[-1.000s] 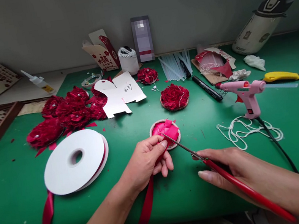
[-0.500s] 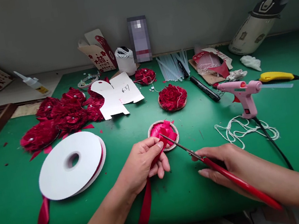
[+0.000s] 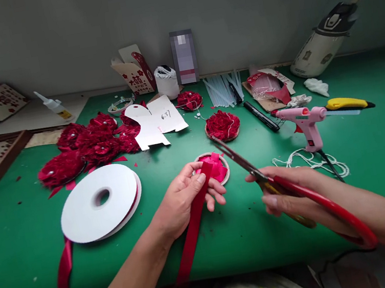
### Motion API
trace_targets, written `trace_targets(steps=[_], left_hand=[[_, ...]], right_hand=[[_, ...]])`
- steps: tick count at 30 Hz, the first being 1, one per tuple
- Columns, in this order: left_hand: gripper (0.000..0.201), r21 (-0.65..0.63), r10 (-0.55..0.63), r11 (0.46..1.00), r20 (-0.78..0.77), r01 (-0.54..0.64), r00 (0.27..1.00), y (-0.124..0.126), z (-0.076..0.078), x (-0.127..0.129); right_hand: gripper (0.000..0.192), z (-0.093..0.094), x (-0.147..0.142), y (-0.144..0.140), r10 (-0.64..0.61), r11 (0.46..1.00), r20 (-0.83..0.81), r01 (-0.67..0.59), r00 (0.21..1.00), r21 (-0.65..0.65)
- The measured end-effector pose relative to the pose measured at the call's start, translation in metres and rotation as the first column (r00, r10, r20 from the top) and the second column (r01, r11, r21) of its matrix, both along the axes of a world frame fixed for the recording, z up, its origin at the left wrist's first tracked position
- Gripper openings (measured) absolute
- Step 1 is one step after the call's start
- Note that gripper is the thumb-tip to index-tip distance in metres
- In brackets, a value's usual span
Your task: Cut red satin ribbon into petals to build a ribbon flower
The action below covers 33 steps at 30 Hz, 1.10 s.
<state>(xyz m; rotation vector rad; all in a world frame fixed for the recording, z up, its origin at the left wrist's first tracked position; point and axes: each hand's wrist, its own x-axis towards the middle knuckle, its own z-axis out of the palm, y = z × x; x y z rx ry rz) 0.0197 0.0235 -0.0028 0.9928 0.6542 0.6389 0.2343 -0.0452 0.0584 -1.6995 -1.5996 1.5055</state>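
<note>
My left hand (image 3: 183, 200) pinches the free end of a red ribbon (image 3: 192, 228) that runs down over the table's front edge. Just beyond its fingertips sits a small round dish (image 3: 222, 161) filled with pink-red ribbon pieces. My right hand (image 3: 286, 192) grips red-handled scissors (image 3: 281, 183), whose blades are lifted and point up-left over the dish, apart from the ribbon. A large white ribbon spool (image 3: 100, 202) lies flat to the left of my left hand.
Several finished red ribbon flowers (image 3: 82, 151) lie at the left, another flower (image 3: 222, 125) behind the dish. A pink glue gun (image 3: 304, 122) with white string (image 3: 307, 161) stands at right, near a yellow knife (image 3: 347, 103), a black marker (image 3: 261, 116) and glue sticks (image 3: 222, 89). White card cutouts (image 3: 154, 121) lie behind.
The scissors have risen away from the ribbon end and their handles have turned toward me. My left hand has lifted the ribbon end slightly, with its fingers spread wider.
</note>
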Motion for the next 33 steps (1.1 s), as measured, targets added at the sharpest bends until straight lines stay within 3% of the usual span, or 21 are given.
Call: trace_targets(steps=[4,6,9,14,19,24,28,33], left_hand=[[0.01,0.053,-0.164,0.985,0.018,0.163,0.986,-0.006,0.0,0.006],[0.009,0.055,-0.216,0.975,0.011,0.215,0.976,-0.008,0.0,0.008],[0.01,0.045,-0.236,0.971,0.002,0.236,0.972,-0.008,0.001,0.007],[0.015,-0.028,-0.227,0.974,-0.056,0.225,0.972,-0.005,-0.001,0.002],[0.015,-0.064,-0.126,0.991,-0.073,0.122,0.989,0.0,-0.007,-0.001],[0.017,-0.097,-0.016,0.995,-0.061,0.01,0.998,0.002,-0.01,-0.002],[0.019,-0.119,-0.029,0.993,-0.067,0.021,0.997,0.001,-0.008,0.001],[0.022,-0.125,-0.059,0.991,-0.091,0.047,0.994,0.001,-0.006,0.005]], right_hand=[[0.027,-0.008,-0.017,0.013,-0.115,0.965,-0.031,0.119,0.993,0.233],[0.03,-0.012,-0.029,0.024,-0.109,0.943,-0.092,0.133,0.99,0.305],[0.029,-0.019,-0.041,0.039,-0.066,0.933,-0.143,0.111,0.988,0.342],[0.038,-0.03,-0.041,0.053,-0.133,0.914,-0.028,0.134,0.991,0.383],[0.034,-0.033,-0.028,0.048,-0.129,0.932,0.068,0.098,0.989,0.35],[0.031,-0.012,0.001,0.002,-0.001,0.985,0.252,-0.042,0.968,0.167],[0.037,-0.001,0.013,-0.03,0.069,0.993,0.307,-0.094,0.949,0.069],[0.034,-0.011,0.002,-0.025,0.16,0.984,0.248,-0.174,0.955,0.035]])
